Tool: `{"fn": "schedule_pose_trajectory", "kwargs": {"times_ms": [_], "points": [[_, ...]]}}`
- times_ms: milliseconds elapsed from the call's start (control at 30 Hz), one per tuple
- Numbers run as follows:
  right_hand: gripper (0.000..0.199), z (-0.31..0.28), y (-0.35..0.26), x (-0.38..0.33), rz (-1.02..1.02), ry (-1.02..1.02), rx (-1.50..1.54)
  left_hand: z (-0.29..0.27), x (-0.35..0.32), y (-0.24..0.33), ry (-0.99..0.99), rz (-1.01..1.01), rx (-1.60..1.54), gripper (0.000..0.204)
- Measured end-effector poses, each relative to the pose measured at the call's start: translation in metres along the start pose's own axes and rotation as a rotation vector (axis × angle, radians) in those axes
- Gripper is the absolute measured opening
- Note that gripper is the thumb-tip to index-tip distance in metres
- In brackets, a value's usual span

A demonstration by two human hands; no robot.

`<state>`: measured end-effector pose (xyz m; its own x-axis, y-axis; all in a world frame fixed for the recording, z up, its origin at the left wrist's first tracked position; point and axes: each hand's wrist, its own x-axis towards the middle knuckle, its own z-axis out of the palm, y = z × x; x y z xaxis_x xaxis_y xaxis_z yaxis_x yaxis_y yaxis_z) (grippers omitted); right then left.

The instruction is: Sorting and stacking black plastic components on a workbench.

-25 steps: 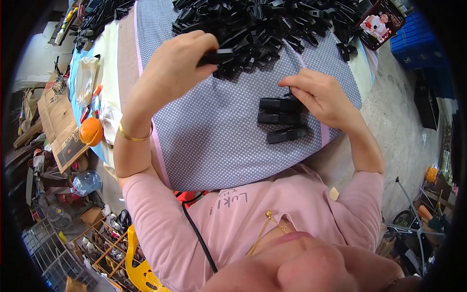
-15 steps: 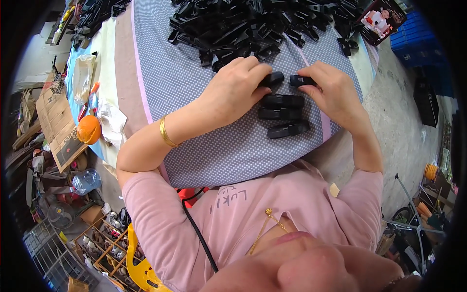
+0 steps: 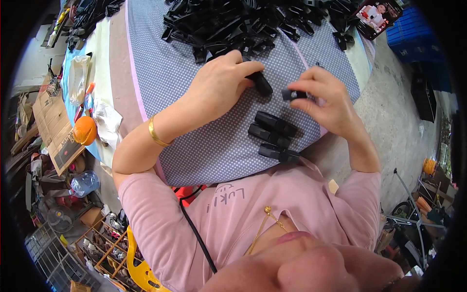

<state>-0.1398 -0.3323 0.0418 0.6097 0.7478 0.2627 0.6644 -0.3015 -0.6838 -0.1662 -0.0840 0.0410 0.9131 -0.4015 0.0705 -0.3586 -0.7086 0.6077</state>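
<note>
My left hand [image 3: 221, 82] pinches one end of a black oblong plastic piece [image 3: 263, 85] that slants down to the right above the dotted cloth. Between the thumb and fingers of my right hand [image 3: 327, 100] is another black plastic piece [image 3: 290, 94], shorter in view because the fingers cover part of it. A small gap separates the two pieces. Closer to my body, three similar black pieces lie side by side on the cloth: an upper one [image 3: 276, 122], a middle one [image 3: 269, 135] and a lower one [image 3: 279, 153].
A heap of glossy black plastic parts [image 3: 233, 24] covers the far side of the grey dotted cloth [image 3: 204, 151]. To the left are an orange [image 3: 85, 130], a white crumpled bag [image 3: 107, 121] and a cardboard sheet [image 3: 56, 131]. Blue crates [image 3: 416, 36] stand at far right.
Both held pieces have turned, the left one now tilting downward. My right hand has shifted slightly down. The three pieces on the cloth have moved nearer to my body and lie slanted.
</note>
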Motion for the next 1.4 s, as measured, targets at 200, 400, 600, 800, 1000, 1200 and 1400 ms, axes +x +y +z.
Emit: {"fn": "schedule_pose_trajectory", "kwargs": {"times_ms": [200,400,600,800,1000,1200,1400], "points": [[0.031,0.015,0.001,0.007,-0.082,0.220,-0.226,0.016,-0.001,0.009,0.141,0.152,0.126,0.020],[0.029,0.008,0.000,0.006,-0.083,0.128,-0.281,0.003,-0.001,-0.002,0.063,0.063,0.013,0.019],[0.030,0.024,0.012,0.017,-0.135,0.139,-0.096,0.011,0.003,0.003,0.059,0.159,0.004,0.015],[0.028,0.008,0.007,0.014,-0.114,0.029,-0.047,0.004,0.002,0.003,0.004,0.180,-0.032,0.020],[0.027,-0.004,0.018,0.028,-0.069,-0.133,0.000,-0.034,0.034,-0.042,0.669,0.281,0.406,0.033],[0.034,0.023,0.026,0.066,-0.263,0.165,-0.507,-0.060,0.039,-0.101,0.582,0.178,0.417,0.039],[0.034,0.017,0.024,0.056,-0.174,0.074,-0.479,-0.055,0.025,-0.071,0.425,-0.068,0.182,0.055]]}}
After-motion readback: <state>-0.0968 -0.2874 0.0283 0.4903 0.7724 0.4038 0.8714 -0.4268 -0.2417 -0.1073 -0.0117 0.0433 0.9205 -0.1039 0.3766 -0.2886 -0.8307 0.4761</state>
